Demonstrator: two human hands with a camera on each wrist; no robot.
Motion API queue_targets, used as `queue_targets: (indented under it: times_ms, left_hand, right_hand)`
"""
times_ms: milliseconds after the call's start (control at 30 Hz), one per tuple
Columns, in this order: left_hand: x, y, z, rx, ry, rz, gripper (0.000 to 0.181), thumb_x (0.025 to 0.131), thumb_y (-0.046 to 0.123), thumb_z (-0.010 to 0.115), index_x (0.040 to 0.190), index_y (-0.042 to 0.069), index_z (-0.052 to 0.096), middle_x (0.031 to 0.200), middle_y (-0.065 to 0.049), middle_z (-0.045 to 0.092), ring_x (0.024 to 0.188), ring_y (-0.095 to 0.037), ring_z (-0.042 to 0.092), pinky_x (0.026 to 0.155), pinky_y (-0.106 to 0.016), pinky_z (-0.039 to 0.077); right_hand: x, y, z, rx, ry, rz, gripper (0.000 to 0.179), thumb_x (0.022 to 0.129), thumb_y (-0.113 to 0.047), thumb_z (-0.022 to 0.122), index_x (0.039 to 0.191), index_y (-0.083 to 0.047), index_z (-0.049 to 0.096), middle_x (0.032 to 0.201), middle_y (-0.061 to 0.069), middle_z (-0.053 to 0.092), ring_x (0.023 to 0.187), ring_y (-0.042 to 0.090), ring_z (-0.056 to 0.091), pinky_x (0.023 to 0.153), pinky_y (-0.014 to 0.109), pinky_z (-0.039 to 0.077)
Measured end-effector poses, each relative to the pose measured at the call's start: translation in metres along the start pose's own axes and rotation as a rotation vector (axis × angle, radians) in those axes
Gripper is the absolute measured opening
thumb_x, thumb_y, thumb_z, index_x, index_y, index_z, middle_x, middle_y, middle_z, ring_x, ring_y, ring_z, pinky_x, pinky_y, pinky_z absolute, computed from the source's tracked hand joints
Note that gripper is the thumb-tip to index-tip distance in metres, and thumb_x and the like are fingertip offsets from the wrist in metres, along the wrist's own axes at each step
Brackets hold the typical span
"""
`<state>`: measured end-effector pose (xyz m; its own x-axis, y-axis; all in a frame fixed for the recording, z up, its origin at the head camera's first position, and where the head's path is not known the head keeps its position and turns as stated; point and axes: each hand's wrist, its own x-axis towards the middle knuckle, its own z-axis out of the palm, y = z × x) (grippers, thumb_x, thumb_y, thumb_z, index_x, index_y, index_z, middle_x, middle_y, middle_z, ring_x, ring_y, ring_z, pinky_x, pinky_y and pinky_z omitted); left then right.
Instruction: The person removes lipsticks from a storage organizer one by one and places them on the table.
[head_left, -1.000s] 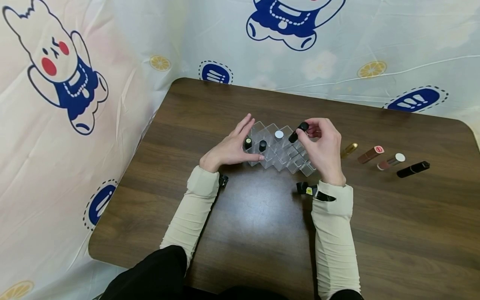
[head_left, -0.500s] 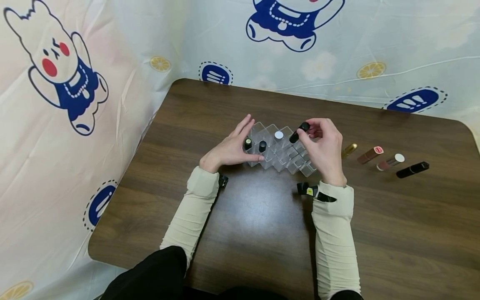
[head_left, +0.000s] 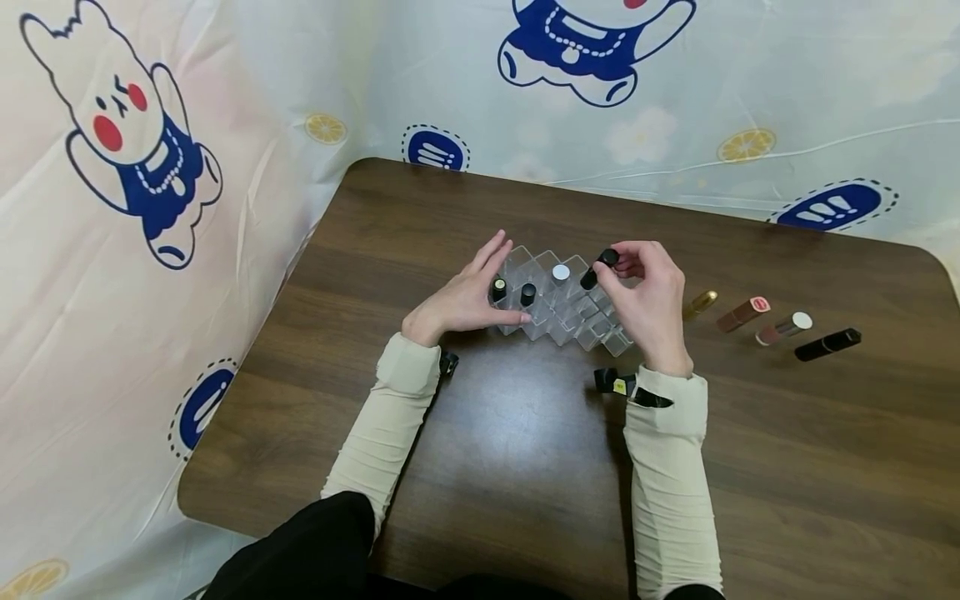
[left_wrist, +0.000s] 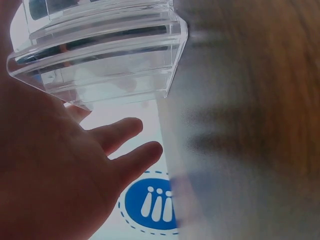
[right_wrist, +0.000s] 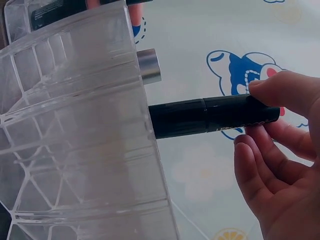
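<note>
A big pale cloth [head_left: 825, 71] hangs around the table, with blue cartoon animals and orange slices on it. The table [head_left: 517, 492] is wide, brown and wooden, with a shiny patch in the middle. A person's two arms, in light sleeves [head_left: 675, 483], reach over it. Between them sits a clear plastic holder [head_left: 570, 312] with lots of diamond-shaped slots.

The left hand [head_left: 467, 292] is spread wide around one end of the holder, fingers straight and thumb out. The right hand [head_left: 647, 287] pinches a black tube [right_wrist: 210, 115] near its top. That tube leans, and its low end is right at the holder's top edge. I can't tell if the tip is inside a slot.

Past the right hand, four more tubes make a row, apart from each other. The farthest is a long black one [head_left: 828, 344]. Then come a white-capped one [head_left: 784, 328], a brown one [head_left: 742, 315] and a gold one [head_left: 701, 305], nearest the hand. In the holder, I see a small white top [head_left: 560, 273] and two little dark tops [head_left: 528, 294].
</note>
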<state>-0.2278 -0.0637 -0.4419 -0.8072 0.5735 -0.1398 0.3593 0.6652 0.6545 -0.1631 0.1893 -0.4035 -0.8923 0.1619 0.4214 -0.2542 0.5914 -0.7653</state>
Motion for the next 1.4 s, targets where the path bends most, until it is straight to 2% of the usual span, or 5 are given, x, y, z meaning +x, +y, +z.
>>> queue_targets:
  times_ms: [100,433,933,1167,1400]
  left_hand:
    - [0.001,0.0,0.0,0.0,0.001,0.006,0.115,0.075,0.06,0.074,0.157,0.022,0.003,0.163,0.012,-0.011,0.151,-0.02,0.011,0.115,-0.05,0.029]
    - [0.001,0.002,-0.001,-0.013,-0.005,-0.003,0.114,0.075,0.06,0.073,0.156,0.029,0.0,0.16,0.022,-0.015,0.151,-0.017,0.011,0.116,-0.049,0.028]
    - [0.0,0.001,0.0,-0.003,-0.006,0.0,0.114,0.075,0.061,0.072,0.156,0.028,-0.001,0.161,0.017,-0.014,0.151,-0.019,0.011,0.115,-0.049,0.028]
    - [0.0,0.0,0.0,-0.008,-0.003,-0.002,0.114,0.075,0.061,0.073,0.157,0.026,0.001,0.161,0.019,-0.014,0.151,-0.018,0.011,0.116,-0.049,0.028]
    - [0.0,-0.001,0.0,-0.01,0.003,0.002,0.115,0.075,0.061,0.073,0.157,0.02,0.005,0.162,0.016,-0.012,0.15,-0.02,0.013,0.115,-0.051,0.029]
  right_hand:
    - [0.0,0.0,-0.001,-0.006,0.006,-0.009,0.024,0.085,-0.012,0.073,0.104,0.001,0.066,0.096,0.015,0.064,0.078,0.017,0.06,0.072,0.013,0.044]
    - [-0.001,0.001,-0.001,-0.011,0.027,-0.031,0.024,0.084,-0.011,0.073,0.104,0.001,0.066,0.096,0.015,0.063,0.077,0.018,0.06,0.072,0.019,0.047]
    - [-0.002,0.003,-0.004,0.008,0.067,-0.05,0.023,0.085,-0.009,0.072,0.103,0.002,0.066,0.095,0.014,0.063,0.077,0.02,0.06,0.072,0.015,0.046]
    - [-0.004,0.0,-0.008,0.011,0.059,-0.038,0.025,0.084,-0.011,0.073,0.104,0.003,0.066,0.095,0.014,0.062,0.078,0.016,0.058,0.071,0.02,0.046]
    - [-0.005,-0.001,-0.013,0.019,0.077,-0.045,0.022,0.084,-0.01,0.073,0.101,0.003,0.067,0.093,0.012,0.063,0.075,0.011,0.056,0.07,0.014,0.045]
